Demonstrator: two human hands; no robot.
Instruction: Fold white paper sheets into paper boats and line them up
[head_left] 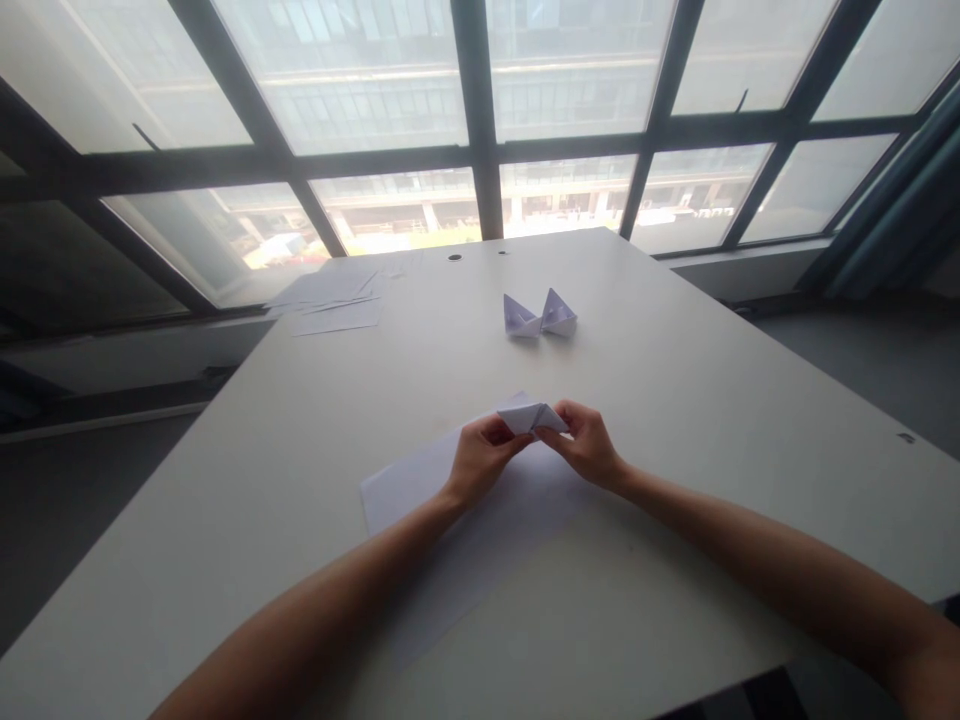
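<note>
A small folded piece of white paper (531, 417) is held above the table between both hands. My left hand (484, 458) pinches its left end with curled fingers. My right hand (587, 443) pinches its right end the same way. Under the hands a flat white sheet (420, 480) lies on the white table (675, 400). Further back, near the table's middle, stand two finished folded paper boats (540, 316), side by side and touching.
Several loose white sheets (334, 300) lie at the table's far left corner. Two small dark holes (455, 257) sit near the far edge. Large windows with dark frames run behind the table. A blue curtain (900, 200) hangs at the right.
</note>
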